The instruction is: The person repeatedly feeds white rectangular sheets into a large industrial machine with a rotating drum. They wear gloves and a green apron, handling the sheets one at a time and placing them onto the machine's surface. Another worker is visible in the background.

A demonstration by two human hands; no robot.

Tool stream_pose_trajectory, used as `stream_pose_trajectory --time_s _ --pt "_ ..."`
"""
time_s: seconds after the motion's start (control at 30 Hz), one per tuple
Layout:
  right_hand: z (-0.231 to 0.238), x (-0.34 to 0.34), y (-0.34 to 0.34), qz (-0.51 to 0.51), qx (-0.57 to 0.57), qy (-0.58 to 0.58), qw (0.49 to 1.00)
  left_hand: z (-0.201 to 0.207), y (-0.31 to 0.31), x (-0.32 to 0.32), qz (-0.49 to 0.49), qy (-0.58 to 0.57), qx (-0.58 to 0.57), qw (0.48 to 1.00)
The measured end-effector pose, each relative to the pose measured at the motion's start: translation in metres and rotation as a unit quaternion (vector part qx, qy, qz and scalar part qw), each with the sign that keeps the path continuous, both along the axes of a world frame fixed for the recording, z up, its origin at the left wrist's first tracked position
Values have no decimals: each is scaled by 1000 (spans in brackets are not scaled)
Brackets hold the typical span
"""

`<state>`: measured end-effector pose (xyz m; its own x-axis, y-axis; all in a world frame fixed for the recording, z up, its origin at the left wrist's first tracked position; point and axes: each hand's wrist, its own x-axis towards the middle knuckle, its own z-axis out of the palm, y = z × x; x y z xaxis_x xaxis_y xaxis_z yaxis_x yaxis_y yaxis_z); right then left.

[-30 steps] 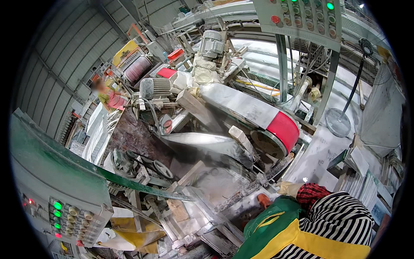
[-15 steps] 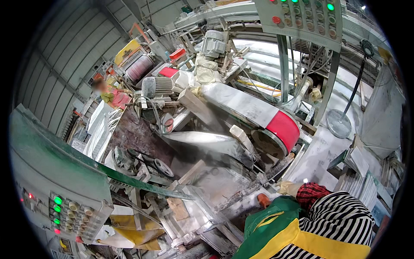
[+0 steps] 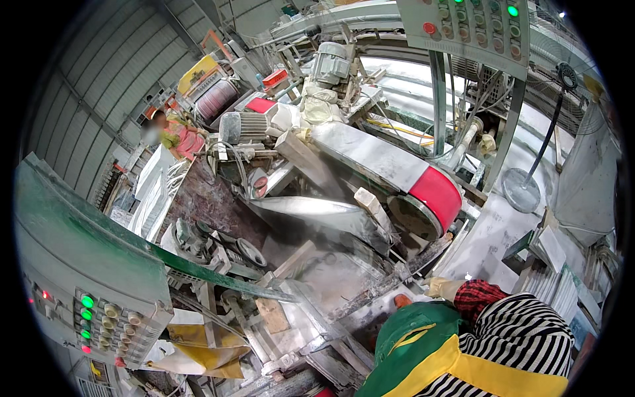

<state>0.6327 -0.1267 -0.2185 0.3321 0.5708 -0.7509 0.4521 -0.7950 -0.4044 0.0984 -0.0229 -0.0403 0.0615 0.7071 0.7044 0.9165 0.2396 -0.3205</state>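
My right hand (image 3: 444, 288), in a cream work glove below a red plaid cuff, reaches past my green and yellow apron (image 3: 413, 331). It is close to the dusty front edge of the machine bed (image 3: 374, 306); whether it touches the edge, I cannot tell. Its fingers are too small and blurred to show what they hold, if anything. A small orange-brown shape (image 3: 402, 301) pokes out beside the apron; its kind is unclear. My left hand is not in view. Ahead stands a belt sander-like machine with a white and red belt (image 3: 433, 192).
A control panel (image 3: 99, 324) with lit buttons stands at the lower left, another panel (image 3: 469, 30) at the upper right. Stacked pale slabs (image 3: 559, 284) lean at my right. A grey motor (image 3: 245, 127) sits mid-scene. Another person (image 3: 182, 137) is at the far left.
The view has shifted slightly. The person at the far left has moved a little and shows more fully. The orange-brown shape shows less beside the apron. My right hand stays about where it was.
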Motion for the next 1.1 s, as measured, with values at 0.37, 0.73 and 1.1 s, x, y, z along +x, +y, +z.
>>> stream_pose_trajectory --time_s 0.37,0.73,1.1 --pt "-14 1 -6 -1 34 -22 999 3 -4 12 6 19 -12 1000" --pt "-20 25 -7 -12 37 -46 998 47 38 -105 209 -204 -123 949" --pt "-26 17 -10 15 91 -82 992 -46 22 -146 115 -104 -60 986"
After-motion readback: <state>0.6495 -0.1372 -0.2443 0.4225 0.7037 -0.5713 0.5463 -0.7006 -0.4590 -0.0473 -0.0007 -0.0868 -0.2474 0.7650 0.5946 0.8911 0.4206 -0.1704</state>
